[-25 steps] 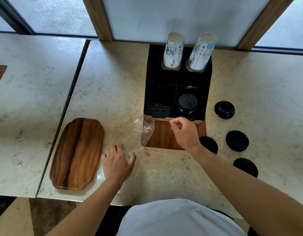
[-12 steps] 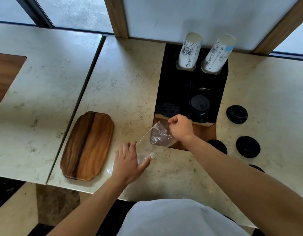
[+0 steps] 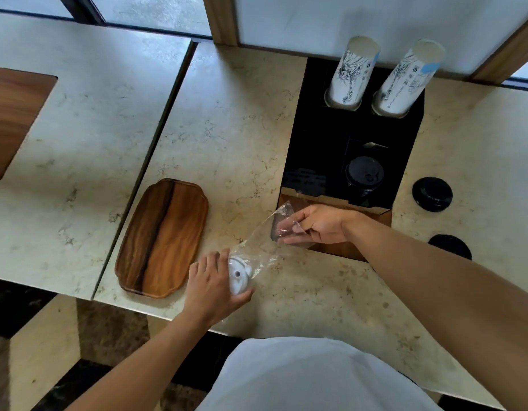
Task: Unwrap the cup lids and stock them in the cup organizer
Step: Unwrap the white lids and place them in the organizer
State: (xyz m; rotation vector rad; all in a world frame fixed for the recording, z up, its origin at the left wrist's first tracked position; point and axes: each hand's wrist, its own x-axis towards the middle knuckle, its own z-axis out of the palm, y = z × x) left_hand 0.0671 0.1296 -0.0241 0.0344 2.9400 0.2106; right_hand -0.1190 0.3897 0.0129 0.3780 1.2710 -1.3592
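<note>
Left hand [image 3: 210, 284] grips white lids [image 3: 238, 274] through the clear bag [image 3: 258, 247]; lid count unreadable. Right hand [image 3: 317, 223] pinches the bag's far end. Bag runs from near-left toward far-right.

Soft daylight falls from the windows [image 3: 156, 10] at the far edge, leaving the pale desk [image 3: 227, 120] evenly bright with a mild sheen. The black organizer [image 3: 316, 137] reads as a dark mass with little inner detail. Shadows are faint and diffuse. Straight desk edges bow outward toward the frame borders. The clear wrapper [image 3: 256, 247] shows small glints, and the nearest forearm is slightly soft.
</note>
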